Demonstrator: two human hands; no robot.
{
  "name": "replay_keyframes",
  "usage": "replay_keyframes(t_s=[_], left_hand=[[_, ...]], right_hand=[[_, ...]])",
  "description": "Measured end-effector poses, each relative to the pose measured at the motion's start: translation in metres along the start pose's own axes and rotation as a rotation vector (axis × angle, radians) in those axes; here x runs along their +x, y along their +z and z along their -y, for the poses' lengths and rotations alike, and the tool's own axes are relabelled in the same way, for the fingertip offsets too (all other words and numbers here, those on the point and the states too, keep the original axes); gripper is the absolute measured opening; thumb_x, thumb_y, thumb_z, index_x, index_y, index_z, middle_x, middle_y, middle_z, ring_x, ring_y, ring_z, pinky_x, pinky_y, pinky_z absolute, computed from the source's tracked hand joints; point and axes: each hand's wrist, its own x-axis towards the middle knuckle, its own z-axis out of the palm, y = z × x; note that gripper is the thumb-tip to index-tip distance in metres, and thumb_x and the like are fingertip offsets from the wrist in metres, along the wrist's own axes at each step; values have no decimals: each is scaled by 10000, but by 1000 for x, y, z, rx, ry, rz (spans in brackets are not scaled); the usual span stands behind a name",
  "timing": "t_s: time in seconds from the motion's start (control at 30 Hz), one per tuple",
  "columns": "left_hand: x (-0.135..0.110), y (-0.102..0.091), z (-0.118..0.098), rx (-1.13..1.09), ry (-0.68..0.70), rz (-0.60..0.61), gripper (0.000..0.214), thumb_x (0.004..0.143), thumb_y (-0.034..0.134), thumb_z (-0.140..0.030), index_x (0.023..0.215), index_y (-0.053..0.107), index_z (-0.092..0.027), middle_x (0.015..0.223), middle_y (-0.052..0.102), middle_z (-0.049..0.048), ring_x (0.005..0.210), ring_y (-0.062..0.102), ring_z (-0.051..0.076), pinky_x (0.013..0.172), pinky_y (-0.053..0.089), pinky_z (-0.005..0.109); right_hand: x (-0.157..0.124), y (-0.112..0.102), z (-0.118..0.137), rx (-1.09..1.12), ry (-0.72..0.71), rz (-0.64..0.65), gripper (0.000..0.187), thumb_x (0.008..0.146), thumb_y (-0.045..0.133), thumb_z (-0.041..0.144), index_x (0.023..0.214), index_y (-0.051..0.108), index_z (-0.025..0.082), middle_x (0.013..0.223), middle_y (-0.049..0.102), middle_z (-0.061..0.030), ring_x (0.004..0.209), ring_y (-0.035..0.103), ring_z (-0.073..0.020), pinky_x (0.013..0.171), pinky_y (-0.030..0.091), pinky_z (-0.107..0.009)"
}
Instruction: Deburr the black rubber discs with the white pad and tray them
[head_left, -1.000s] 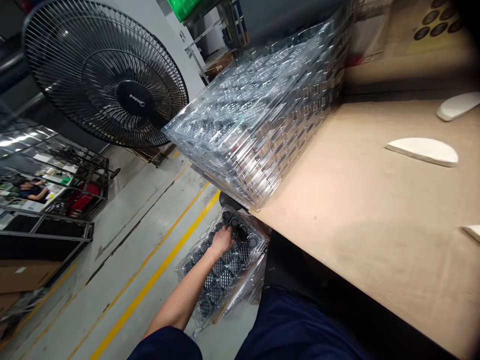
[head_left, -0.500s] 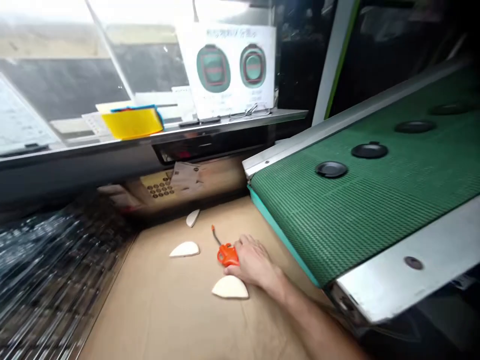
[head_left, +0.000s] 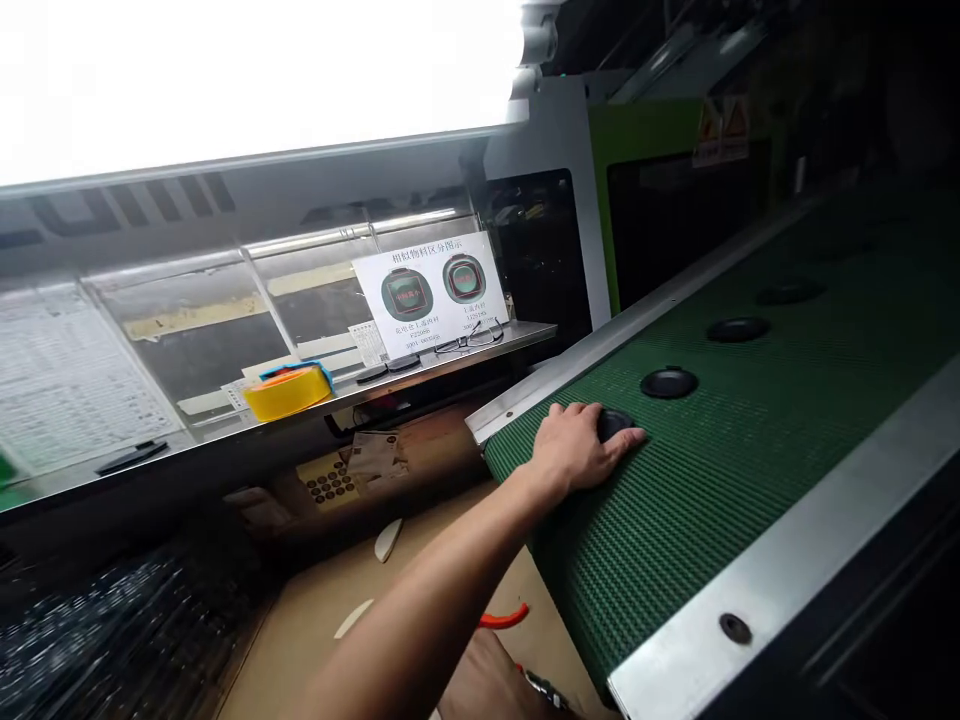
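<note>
Over the near end of the green conveyor belt, my left hand closes around a black round lid, thumb on one side and fingers on the other. The lid is partly covered by the hand. Lower down, my right hand is wrapped round an orange air blow gun, whose orange lever shows; my left forearm hides much of both. More black lids, among them a nearer one and one behind it, lie spaced along the belt.
Off-white half-moon pieces lie on the brown cardboard surface. A metal shelf holds a roll of yellow tape, eyeglasses and a printed sign. Shiny clear plastic is at the left. The belt has metal side rails.
My left hand has come into view and reached over to the nearest lid on the belt. My right hand, with the blow gun, now sits lower in view. The view has tilted up.
</note>
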Motion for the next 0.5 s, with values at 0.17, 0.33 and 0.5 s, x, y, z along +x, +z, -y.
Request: replay_keyframes(t_s=[0.17, 0.33, 0.5], left_hand=[[-15, 7, 25, -187, 29, -183, 672, 880, 721, -604, 1368, 615, -155, 1321, 665, 148, 1245, 606, 317, 1083, 499, 479], [-91, -14, 52, -486, -52, -405, 771, 730, 911, -454, 1373, 566, -205, 1283, 666, 105, 1138, 665, 244, 1029, 536, 397], [-203, -25, 81, -639, -367, -465, 600, 791, 840, -353, 1284, 538, -193, 1241, 665, 117, 1139, 656, 239, 1017, 526, 400]], right_hand=[[5, 13, -3, -34, 51, 60, 184, 816, 648, 214, 969, 746, 187, 922, 722, -111, 841, 671, -300, 748, 522, -389], [-9, 1, -5, 9, 51, 41, 411, 676, 782, 335, 1041, 726, 154, 1009, 728, -136, 914, 673, -338, 838, 524, -402], [-15, -20, -10, 66, 132, -23, 378, 705, 729, 284, 1057, 701, 148, 1048, 722, -147, 951, 681, -332, 833, 509, -368]])
